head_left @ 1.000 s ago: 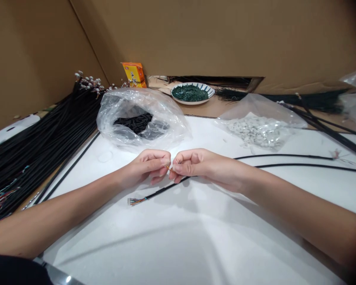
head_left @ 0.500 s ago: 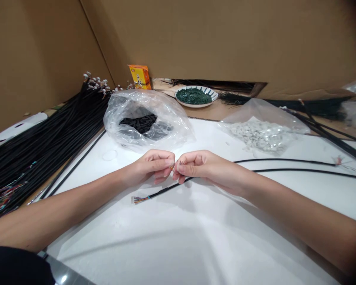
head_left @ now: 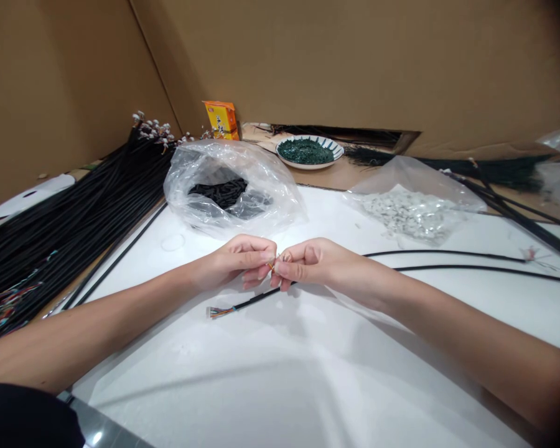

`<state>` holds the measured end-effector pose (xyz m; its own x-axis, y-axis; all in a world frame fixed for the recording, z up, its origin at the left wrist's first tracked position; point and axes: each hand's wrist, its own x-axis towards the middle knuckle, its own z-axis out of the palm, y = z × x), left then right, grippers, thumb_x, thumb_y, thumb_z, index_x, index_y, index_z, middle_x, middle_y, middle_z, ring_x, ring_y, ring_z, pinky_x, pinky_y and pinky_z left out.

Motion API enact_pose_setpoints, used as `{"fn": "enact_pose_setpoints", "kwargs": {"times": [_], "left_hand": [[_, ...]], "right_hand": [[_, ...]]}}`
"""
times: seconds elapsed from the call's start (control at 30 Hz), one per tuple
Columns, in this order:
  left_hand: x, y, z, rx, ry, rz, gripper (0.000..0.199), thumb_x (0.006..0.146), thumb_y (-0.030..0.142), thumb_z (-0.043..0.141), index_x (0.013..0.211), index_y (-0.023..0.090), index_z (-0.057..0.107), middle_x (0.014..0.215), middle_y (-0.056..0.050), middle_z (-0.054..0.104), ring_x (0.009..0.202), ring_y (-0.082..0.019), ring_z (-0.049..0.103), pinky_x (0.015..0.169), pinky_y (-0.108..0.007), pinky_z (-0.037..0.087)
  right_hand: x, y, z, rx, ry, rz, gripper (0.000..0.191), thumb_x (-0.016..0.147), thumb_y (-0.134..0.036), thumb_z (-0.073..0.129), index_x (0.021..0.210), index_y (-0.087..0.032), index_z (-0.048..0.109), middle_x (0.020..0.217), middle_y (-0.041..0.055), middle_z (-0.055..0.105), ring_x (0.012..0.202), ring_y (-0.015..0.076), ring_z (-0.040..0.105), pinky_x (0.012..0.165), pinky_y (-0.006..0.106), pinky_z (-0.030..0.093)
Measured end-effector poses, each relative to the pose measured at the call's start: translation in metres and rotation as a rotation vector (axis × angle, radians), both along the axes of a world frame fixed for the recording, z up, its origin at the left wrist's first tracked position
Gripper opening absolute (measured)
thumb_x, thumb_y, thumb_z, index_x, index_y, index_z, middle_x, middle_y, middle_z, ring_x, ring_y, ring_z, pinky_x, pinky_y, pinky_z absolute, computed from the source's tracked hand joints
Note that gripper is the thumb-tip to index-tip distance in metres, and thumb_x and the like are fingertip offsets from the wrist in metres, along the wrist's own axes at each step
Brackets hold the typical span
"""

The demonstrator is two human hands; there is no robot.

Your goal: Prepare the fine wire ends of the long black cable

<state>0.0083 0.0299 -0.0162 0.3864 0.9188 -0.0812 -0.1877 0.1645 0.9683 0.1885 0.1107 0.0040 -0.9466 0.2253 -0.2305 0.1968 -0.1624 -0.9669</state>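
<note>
Thin coloured wires [head_left: 271, 265] show between my fingertips at the centre of the white table [head_left: 280, 386]. My left hand [head_left: 249, 260] pinches something too small to make out beside them. From the right, my right hand [head_left: 303, 264] closes thumb and fingers on the wires, its fingertips almost touching the left ones. A black cable [head_left: 256, 298] runs out from under my hands to the lower left, ending in coloured wires and a small white connector [head_left: 211, 313]. Two black cable lengths [head_left: 448, 252] stretch right from behind my right wrist.
Black cables [head_left: 88, 205] are bundled at the left. Behind my hands lie a plastic bag of black pieces [head_left: 221, 193], a plate of green material [head_left: 307, 152], a bag of white pieces [head_left: 406, 211] and an orange packet [head_left: 221, 120]. Cardboard [head_left: 336, 62] walls the back.
My right hand's fingers have shifted slightly, and more of the thin wires shows beside its thumb. My left hand stays nearly where it was.
</note>
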Motion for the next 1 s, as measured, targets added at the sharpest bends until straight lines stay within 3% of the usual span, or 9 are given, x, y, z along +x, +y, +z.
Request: {"fn": "enact_pose_setpoints", "kwargs": {"times": [0.33,0.5,0.7,1.0], "left_hand": [[0.002,0.001,-0.003,0.007,-0.036,0.076,0.027,0.085,0.029,0.051,0.063,0.013,0.052,0.049,0.004,0.035,0.042,-0.006,0.036,0.042,-0.018,0.030],[0.006,-0.002,-0.002,0.007,-0.067,0.112,0.028,0.087,0.028,0.049,0.063,0.013,0.049,0.048,0.005,0.035,0.040,-0.006,0.038,0.042,-0.019,0.028],[0.012,-0.007,-0.001,-0.026,-0.116,0.096,0.028,0.089,0.027,0.043,0.065,0.014,0.047,0.048,0.005,0.033,0.039,-0.007,0.037,0.042,-0.021,0.026],[0.010,-0.006,-0.001,-0.038,-0.146,0.041,0.028,0.087,0.029,0.047,0.064,0.013,0.047,0.049,0.005,0.033,0.040,-0.006,0.037,0.043,-0.020,0.026]], "right_hand": [[-0.002,-0.012,-0.014,0.455,0.155,-0.359,0.022,0.088,-0.038,0.055,0.082,-0.017,0.057,0.076,-0.0008,0.063,0.072,0.0120,0.062,0.067,0.023,0.047],[0.002,-0.014,-0.016,0.854,0.201,-0.448,0.014,0.091,-0.034,0.052,0.088,-0.020,0.054,0.082,-0.0030,0.063,0.070,0.0104,0.063,0.064,0.021,0.045],[0.005,-0.015,-0.018,1.336,0.253,-0.447,0.012,0.094,-0.031,0.046,0.093,-0.019,0.049,0.077,-0.0036,0.064,0.059,0.0081,0.060,0.050,0.018,0.039],[0.007,-0.013,-0.016,1.484,0.285,-0.424,0.014,0.095,-0.032,0.043,0.091,-0.019,0.046,0.077,-0.0027,0.065,0.060,0.0084,0.063,0.046,0.018,0.038]]}}
